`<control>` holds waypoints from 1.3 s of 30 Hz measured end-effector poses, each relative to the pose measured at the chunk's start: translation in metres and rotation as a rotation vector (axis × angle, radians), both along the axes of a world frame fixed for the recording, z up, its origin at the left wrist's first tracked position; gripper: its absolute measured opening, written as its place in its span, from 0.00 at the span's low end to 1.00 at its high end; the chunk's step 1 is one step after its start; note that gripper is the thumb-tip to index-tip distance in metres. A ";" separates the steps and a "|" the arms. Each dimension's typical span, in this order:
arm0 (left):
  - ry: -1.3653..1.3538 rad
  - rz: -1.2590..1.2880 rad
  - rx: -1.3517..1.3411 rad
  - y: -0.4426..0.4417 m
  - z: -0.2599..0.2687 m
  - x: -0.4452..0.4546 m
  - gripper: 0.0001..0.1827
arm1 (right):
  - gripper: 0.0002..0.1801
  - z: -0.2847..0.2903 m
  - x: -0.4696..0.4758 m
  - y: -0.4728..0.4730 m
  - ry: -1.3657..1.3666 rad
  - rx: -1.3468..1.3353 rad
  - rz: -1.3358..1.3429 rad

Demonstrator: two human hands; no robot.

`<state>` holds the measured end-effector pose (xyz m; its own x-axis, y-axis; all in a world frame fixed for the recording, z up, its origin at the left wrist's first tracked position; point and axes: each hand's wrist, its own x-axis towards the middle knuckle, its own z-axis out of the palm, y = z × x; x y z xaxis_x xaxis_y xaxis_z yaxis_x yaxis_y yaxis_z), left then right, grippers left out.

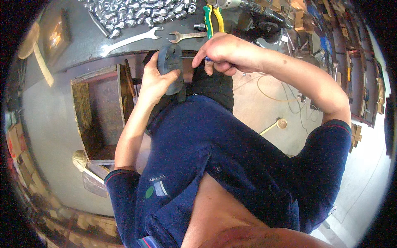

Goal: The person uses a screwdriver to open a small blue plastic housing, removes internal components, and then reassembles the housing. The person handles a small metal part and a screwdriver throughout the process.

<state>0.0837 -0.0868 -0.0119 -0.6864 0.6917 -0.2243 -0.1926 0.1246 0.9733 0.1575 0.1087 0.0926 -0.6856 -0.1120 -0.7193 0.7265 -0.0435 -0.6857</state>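
Observation:
My left hand grips a dark grey, rounded plastic housing, held on edge just off the bench's front edge. My right hand is curled around the blue handle of a screwdriver-like tool; its thin shaft points left to the housing. Whether the tip touches the housing cannot be told. Pliers with green and yellow grips lie beyond my right hand. An open-ended wrench and a rustier open-ended wrench lie on the dark bench behind the housing.
Many metal fittings are heaped on the bench. A power drill and dark gears are at the back right. An open wooden drawer stands below on the left. A hose lies on the floor at right.

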 end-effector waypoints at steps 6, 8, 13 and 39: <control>-0.022 0.013 0.014 0.005 0.008 0.001 0.26 | 0.11 0.011 0.006 -0.025 0.695 1.056 0.961; -0.011 0.025 0.006 0.005 0.008 0.001 0.26 | 0.10 -0.001 0.010 -0.026 1.030 1.210 1.016; 0.056 -0.020 -0.044 0.003 0.009 -0.006 0.27 | 0.10 0.003 0.005 -0.028 0.858 1.199 1.137; -0.036 -0.046 -0.054 0.004 0.004 -0.010 0.27 | 0.10 -0.003 0.004 -0.016 0.699 0.833 0.860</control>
